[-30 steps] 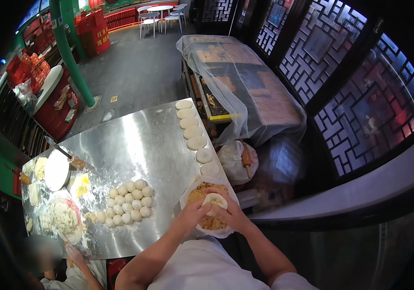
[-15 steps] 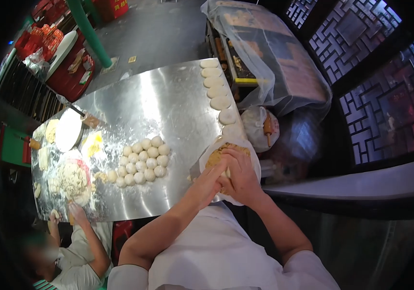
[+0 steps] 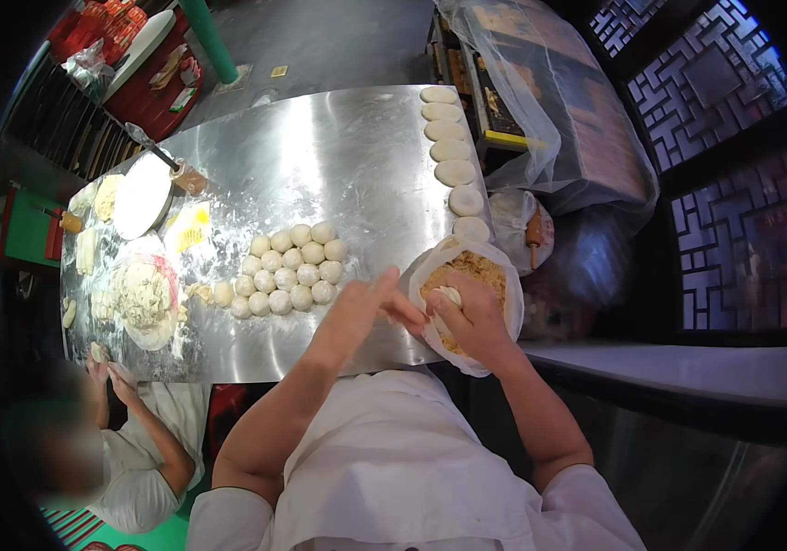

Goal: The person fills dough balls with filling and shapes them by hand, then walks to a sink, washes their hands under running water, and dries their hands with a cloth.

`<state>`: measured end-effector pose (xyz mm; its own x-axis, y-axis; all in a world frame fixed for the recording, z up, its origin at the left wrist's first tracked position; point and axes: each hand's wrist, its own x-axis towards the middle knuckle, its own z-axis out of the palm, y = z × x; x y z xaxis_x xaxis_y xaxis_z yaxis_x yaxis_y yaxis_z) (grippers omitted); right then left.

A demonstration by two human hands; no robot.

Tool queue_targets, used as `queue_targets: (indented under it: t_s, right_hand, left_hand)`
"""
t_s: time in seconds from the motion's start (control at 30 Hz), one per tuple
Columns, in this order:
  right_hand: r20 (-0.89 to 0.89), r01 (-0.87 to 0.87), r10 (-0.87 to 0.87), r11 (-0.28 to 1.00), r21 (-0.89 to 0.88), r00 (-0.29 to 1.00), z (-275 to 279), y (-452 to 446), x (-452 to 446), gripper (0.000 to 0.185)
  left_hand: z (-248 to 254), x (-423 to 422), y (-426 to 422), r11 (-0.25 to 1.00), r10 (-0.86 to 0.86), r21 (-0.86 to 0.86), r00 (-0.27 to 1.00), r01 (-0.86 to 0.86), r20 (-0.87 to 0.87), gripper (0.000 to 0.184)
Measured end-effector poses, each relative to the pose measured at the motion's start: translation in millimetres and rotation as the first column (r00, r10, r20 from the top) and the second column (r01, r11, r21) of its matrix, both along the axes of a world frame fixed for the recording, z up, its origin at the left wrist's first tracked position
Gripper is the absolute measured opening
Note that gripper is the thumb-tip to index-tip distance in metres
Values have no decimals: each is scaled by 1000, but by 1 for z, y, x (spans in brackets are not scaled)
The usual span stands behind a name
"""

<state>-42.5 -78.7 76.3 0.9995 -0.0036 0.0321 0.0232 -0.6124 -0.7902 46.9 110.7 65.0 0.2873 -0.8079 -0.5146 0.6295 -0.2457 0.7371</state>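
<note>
Filling point(image 3: 483, 266), tan and crumbly, lies in a round container lined with white plastic point(image 3: 515, 308), at the table's near right corner. Over it the person's right hand point(image 3: 476, 312) is curled into a fist around a piece of pale dough point(image 3: 449, 295), of which only a small part shows at the top of the grip. The left hand point(image 3: 357, 308) is empty and loosely spread, just to the left of the container, its fingertips close to the right hand; whether they touch it cannot be told. On the left of the steel table point(image 3: 357, 184), a floury heap point(image 3: 141, 289) rests in a spread plastic bag. Beyond the right edge, a rolling pin point(image 3: 533, 237) lies on a white-covered container point(image 3: 508, 216).

Half a second ago both hands were clasped together over the filling; now the left has come away and the right alone holds the dough. A second ago that dough was an open cup, cradled in both hands. The dough balls point(image 3: 292, 266) and the row of flat dough rounds point(image 3: 453, 172) have stayed as they were.
</note>
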Motion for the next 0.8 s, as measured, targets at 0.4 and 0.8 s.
queue_targets:
  t_s: [0.4,0.8]
  right_hand:
    - [243,110,-136,987,115,960,-38,87,62,49]
    - [-94,199,-186,967,157,978,-162,93,148,33]
  left_hand:
    - [-64,-21,32,779,604,-117,787,-616,-126,59]
    - [-117,3,161,776,625,44,757,-629,-189,58]
